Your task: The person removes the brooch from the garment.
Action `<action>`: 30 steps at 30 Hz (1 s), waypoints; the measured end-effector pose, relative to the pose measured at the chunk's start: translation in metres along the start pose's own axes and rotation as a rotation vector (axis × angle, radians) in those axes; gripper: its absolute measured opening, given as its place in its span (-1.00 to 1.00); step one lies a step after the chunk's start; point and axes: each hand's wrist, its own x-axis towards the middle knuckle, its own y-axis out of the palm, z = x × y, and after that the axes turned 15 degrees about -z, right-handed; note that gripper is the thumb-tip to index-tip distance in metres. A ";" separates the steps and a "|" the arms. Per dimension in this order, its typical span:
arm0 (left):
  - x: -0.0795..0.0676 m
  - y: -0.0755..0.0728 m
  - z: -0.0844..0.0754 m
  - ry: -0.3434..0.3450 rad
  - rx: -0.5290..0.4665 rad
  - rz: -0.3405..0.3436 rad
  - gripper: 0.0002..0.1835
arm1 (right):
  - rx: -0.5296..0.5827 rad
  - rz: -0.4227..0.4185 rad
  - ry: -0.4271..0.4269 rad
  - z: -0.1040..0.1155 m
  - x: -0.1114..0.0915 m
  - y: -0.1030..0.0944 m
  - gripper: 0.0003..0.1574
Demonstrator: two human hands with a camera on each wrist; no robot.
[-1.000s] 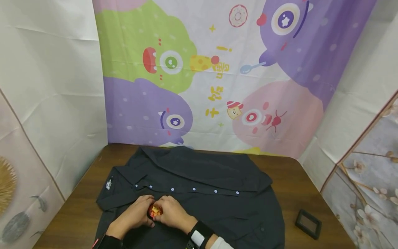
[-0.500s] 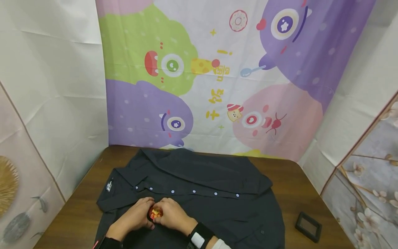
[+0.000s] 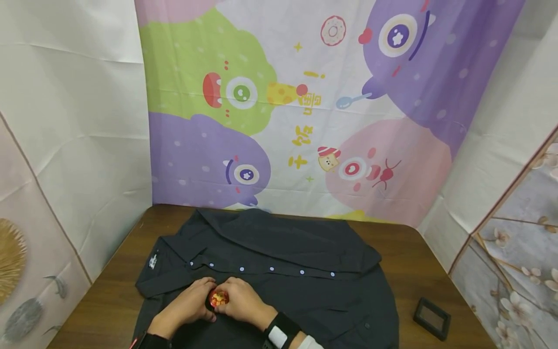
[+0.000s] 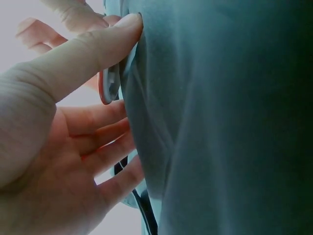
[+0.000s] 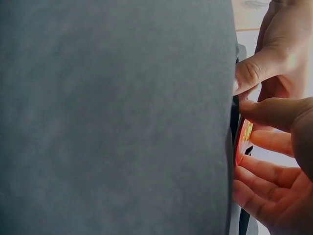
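Observation:
A small round red badge (image 3: 219,298) with a yellow pattern sits against the front of a dark shirt (image 3: 279,300), below its row of pale buttons. My left hand (image 3: 192,301) holds the badge from its left side. From the right, my right hand (image 3: 244,301) pinches its edge between thumb and fingers. In the left wrist view the badge (image 4: 109,83) shows edge-on beside the cloth, with thumb and fingertips on either side of it. The right wrist view has the badge (image 5: 244,139) tilted along the shirt's edge; the back of the badge is hidden there.
The shirt covers much of the brown wooden table (image 3: 414,261). A small black rectangular frame (image 3: 432,318) lies at the right of the table. Behind hangs a cartoon-printed curtain (image 3: 296,184), with pale cloth walls on both sides.
The head view has tilted slightly, so the scene sits a little lower. Both hands stay at the badge with almost no movement.

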 end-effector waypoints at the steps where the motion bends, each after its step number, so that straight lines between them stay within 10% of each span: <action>1: 0.000 0.000 0.000 -0.002 0.002 -0.001 -0.31 | 0.003 -0.002 0.002 0.000 0.000 0.000 -0.60; 30: -0.001 -0.001 0.000 -0.032 0.012 -0.003 -0.32 | 0.058 0.018 0.063 -0.003 -0.001 -0.007 -0.60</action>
